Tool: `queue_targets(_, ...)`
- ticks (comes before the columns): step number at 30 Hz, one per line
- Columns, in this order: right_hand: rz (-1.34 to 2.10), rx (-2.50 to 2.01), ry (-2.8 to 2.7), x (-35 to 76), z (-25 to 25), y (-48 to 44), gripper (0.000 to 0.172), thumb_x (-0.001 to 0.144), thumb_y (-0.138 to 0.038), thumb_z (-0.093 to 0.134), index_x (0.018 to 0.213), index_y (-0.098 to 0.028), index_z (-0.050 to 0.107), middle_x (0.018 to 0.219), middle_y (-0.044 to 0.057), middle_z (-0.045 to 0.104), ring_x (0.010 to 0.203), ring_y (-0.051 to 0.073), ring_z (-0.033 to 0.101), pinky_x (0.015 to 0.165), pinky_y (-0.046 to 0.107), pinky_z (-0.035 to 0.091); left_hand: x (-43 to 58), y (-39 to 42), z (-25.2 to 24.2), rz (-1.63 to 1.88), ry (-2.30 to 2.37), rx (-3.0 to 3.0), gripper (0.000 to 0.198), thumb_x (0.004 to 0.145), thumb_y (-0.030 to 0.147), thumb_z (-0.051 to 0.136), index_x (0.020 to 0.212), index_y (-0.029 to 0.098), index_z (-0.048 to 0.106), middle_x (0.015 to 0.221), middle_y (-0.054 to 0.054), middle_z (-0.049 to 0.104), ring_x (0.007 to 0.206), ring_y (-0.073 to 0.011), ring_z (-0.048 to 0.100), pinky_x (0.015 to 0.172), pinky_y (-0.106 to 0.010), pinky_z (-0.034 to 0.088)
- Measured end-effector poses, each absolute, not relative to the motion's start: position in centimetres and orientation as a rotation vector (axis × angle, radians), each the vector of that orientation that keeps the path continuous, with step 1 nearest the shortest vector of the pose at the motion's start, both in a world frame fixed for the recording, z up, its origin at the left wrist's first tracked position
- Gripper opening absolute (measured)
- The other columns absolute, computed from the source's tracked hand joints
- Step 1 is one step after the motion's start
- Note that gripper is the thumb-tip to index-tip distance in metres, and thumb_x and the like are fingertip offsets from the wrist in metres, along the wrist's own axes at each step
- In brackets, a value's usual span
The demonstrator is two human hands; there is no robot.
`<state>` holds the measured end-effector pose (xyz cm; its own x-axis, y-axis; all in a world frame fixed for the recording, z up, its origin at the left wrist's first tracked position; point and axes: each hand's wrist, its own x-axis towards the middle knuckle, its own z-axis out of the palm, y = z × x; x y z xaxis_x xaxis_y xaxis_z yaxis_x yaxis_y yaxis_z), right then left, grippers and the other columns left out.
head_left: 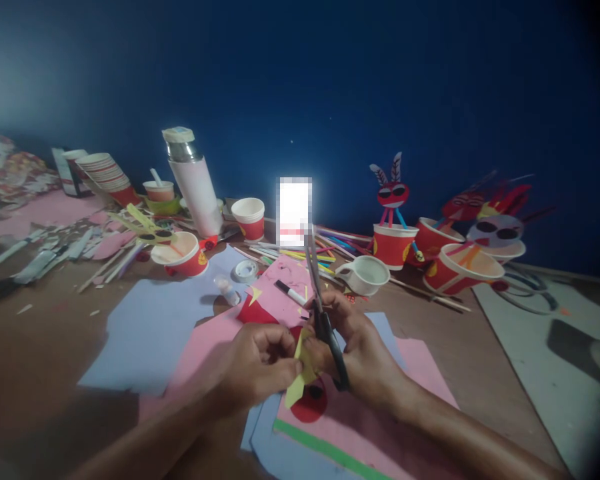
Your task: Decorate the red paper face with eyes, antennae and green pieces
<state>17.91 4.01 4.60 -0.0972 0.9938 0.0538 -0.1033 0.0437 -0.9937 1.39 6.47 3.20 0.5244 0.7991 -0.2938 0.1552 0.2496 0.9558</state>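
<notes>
Left hand [254, 367] pinching a yellow paper scrap [300, 371], right hand [357, 350] gripping black-handled scissors [336, 353] blades-up, and a finished paper-cup critter [393, 245] sits past the hands.

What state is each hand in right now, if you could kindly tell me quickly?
Left hand: closed, pinching a piece of yellow paper.
Right hand: closed, holding black-handled scissors.

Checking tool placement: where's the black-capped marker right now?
In the head view, the white marker with black cap lies on the pink paper sheet, just beyond the right hand and left of the black-handled scissors' blades.
</notes>
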Motion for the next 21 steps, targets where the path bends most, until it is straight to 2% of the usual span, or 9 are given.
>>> queue_targets(5,1.231,-1.055,-1.261,17.9,4.1,4.0,0.034,0.065,-0.002,0.061,0.088,-0.022,0.047,0.072,-0.006,0.051,0.066,0.011,0.046,0.060,0.022,0.040,1.6,6.4,3.3,0.551,1.006,1.319,0.015,0.063,0.026,0.065,0.057,0.016,0.055,0.054,0.001,0.055,0.049,-0.0106,0.049,0.047,-0.021,0.034)
queue_targets(10,1.286,-1.043,-1.171,18.2,4.5,4.3,0.035,0.070,-0.024,0.071,0.094,-0.023,0.045,0.073,-0.005,0.048,0.063,0.011,0.045,0.055,0.021,0.040,1.6,7.0,4.4,0.657,1.015,1.155,0.015,0.063,0.024,0.067,0.058,0.015,0.056,0.055,0.001,0.056,0.049,-0.0097,0.048,0.049,-0.021,0.035)
queue_targets(15,1.263,-1.085,-1.274,18.3,4.0,4.2,0.036,0.078,-0.052,0.060,0.090,-0.022,0.046,0.067,-0.004,0.047,0.059,0.012,0.043,0.052,0.023,0.040,0.2,8.4,5.1,0.908,1.077,1.076,0.015,0.072,0.025,0.065,0.062,0.015,0.060,0.056,0.002,0.057,0.052,-0.0093,0.049,0.052,-0.021,0.037)
queue_targets(18,1.339,-1.012,-1.394,18.1,3.5,3.9,0.036,0.081,-0.057,0.052,0.091,-0.023,0.048,0.069,-0.002,0.047,0.061,0.014,0.044,0.055,0.025,0.041,-0.4,8.9,5.8,1.035,1.066,1.046,0.016,0.072,0.025,0.065,0.061,0.015,0.060,0.054,0.002,0.056,0.051,-0.0084,0.047,0.052,-0.020,0.036)
queue_targets(21,1.493,-1.021,-1.391,17.7,3.2,3.3,0.041,0.077,-0.060,0.056,0.093,-0.023,0.051,0.069,-0.002,0.046,0.061,0.014,0.046,0.055,0.025,0.041,-0.5,8.9,6.5,1.101,1.069,0.973,0.017,0.069,0.025,0.065,0.057,0.015,0.058,0.050,0.003,0.054,0.048,-0.0090,0.045,0.050,-0.021,0.035)
